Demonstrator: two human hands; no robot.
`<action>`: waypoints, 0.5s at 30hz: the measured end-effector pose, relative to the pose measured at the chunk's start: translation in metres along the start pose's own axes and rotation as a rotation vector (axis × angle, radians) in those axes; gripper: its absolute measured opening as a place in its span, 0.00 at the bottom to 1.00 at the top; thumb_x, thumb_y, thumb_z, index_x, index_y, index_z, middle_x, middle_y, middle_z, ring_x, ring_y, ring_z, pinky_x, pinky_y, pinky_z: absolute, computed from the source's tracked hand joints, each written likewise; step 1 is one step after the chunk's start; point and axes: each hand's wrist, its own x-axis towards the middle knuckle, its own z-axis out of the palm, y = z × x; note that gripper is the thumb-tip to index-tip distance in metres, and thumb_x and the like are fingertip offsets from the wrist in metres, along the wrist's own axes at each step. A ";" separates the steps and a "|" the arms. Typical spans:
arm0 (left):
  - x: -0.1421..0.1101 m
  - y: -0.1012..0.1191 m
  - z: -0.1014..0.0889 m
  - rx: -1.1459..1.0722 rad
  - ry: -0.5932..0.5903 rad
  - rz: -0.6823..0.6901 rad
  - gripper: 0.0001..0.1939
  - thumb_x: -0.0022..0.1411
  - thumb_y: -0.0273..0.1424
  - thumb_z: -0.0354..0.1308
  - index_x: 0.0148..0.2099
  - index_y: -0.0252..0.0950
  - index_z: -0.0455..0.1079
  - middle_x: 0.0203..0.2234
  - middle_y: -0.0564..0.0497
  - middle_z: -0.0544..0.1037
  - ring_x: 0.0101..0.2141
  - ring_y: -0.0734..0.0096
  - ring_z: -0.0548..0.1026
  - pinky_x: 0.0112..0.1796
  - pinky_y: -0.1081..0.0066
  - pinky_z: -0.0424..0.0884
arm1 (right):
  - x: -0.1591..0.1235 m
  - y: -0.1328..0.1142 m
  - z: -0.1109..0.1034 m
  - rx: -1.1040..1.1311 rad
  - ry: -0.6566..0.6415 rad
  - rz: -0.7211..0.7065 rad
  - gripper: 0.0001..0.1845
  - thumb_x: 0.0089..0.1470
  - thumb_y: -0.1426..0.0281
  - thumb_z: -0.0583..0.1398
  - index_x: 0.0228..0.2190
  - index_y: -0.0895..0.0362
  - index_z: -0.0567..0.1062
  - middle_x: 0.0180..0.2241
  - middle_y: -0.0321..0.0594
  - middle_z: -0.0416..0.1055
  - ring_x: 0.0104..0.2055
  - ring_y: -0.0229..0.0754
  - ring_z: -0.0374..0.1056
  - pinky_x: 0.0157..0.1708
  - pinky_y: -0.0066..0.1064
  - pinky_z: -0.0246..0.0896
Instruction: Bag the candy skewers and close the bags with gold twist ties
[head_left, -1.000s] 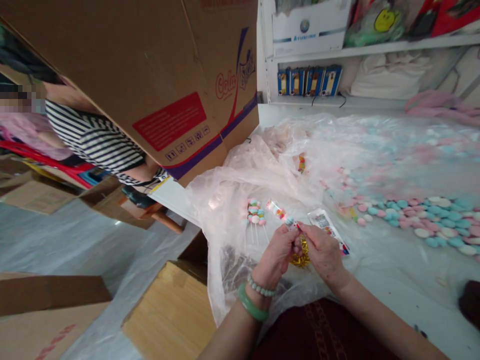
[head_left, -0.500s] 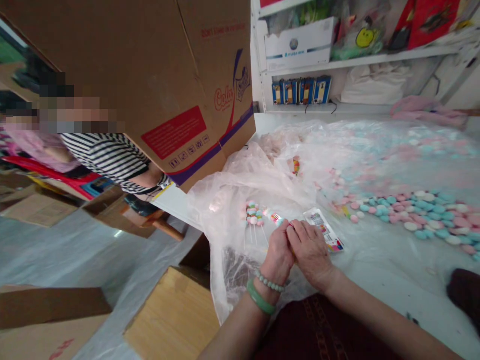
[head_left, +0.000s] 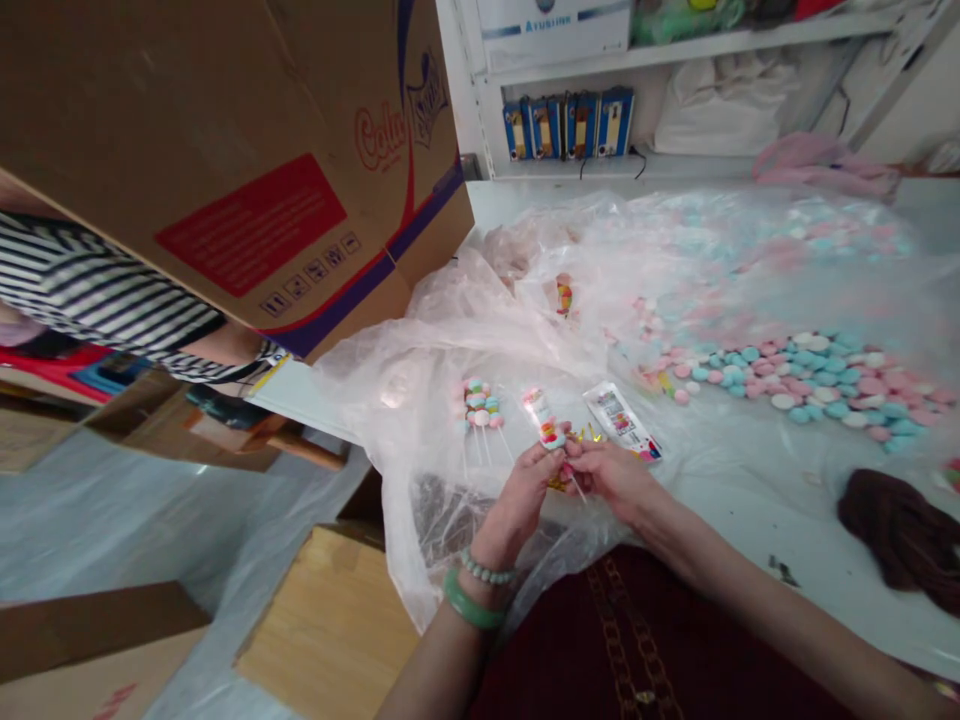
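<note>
"Pastel candy stick in a clear sleeve [head_left: 545, 425]: where is it in this frame?"

"Upright between both hands, above a crumpled clear plastic sheet [head_left: 450, 400]. The left hand [head_left: 517, 500] pinches it with thumb and fingers, and the right hand [head_left: 611, 475] presses its fingertips in at the base. A gold metallic twist tie [head_left: 559, 484] shows just below, though whether they grip it is hidden."

"How much looks done?"

"A small bunch of white sticks topped with pink and blue candies [head_left: 480, 405] lies just beside the hands, near a printed paper strip [head_left: 621, 422]."

"And what remains?"

"Loose pink, blue and white candy discs [head_left: 817, 380], spread in long rows across the table."
</note>
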 end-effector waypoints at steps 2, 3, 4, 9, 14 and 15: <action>0.001 0.001 -0.002 0.040 0.088 0.084 0.10 0.52 0.36 0.65 0.30 0.33 0.73 0.28 0.50 0.76 0.31 0.73 0.72 0.35 0.73 0.66 | 0.000 -0.007 -0.001 -0.173 0.172 -0.147 0.10 0.43 0.62 0.63 0.25 0.56 0.73 0.26 0.35 0.70 0.29 0.38 0.65 0.31 0.29 0.61; 0.003 0.002 -0.002 0.053 0.084 0.080 0.11 0.53 0.36 0.64 0.27 0.33 0.72 0.27 0.49 0.75 0.30 0.73 0.72 0.33 0.74 0.66 | 0.002 -0.012 -0.001 -0.220 0.227 -0.213 0.10 0.43 0.63 0.63 0.27 0.55 0.74 0.28 0.35 0.72 0.31 0.38 0.65 0.32 0.29 0.62; 0.004 0.003 -0.001 0.063 0.043 0.039 0.13 0.53 0.38 0.63 0.26 0.33 0.71 0.25 0.50 0.74 0.27 0.73 0.71 0.30 0.74 0.65 | 0.005 -0.018 0.001 -0.201 0.223 -0.240 0.11 0.42 0.64 0.63 0.31 0.55 0.74 0.32 0.35 0.73 0.32 0.38 0.66 0.32 0.30 0.62; 0.010 0.004 0.010 0.175 0.012 -0.058 0.17 0.56 0.42 0.60 0.24 0.34 0.68 0.14 0.56 0.63 0.14 0.78 0.56 0.18 0.74 0.52 | 0.027 -0.033 0.020 0.091 0.161 -0.162 0.13 0.36 0.67 0.65 0.27 0.57 0.70 0.25 0.33 0.70 0.24 0.35 0.63 0.25 0.27 0.58; 0.004 0.006 -0.002 0.459 0.387 0.336 0.08 0.54 0.30 0.62 0.24 0.36 0.72 0.21 0.54 0.70 0.26 0.74 0.64 0.28 0.76 0.58 | 0.037 -0.024 0.016 -0.016 0.211 -0.208 0.11 0.43 0.64 0.63 0.30 0.56 0.70 0.27 0.34 0.71 0.28 0.37 0.66 0.30 0.29 0.61; 0.004 0.009 -0.009 0.419 0.423 0.320 0.08 0.54 0.29 0.62 0.23 0.36 0.71 0.20 0.55 0.69 0.26 0.75 0.64 0.28 0.76 0.58 | 0.037 -0.022 0.010 -0.142 0.188 -0.214 0.10 0.48 0.63 0.60 0.32 0.56 0.71 0.29 0.35 0.72 0.29 0.38 0.67 0.32 0.30 0.62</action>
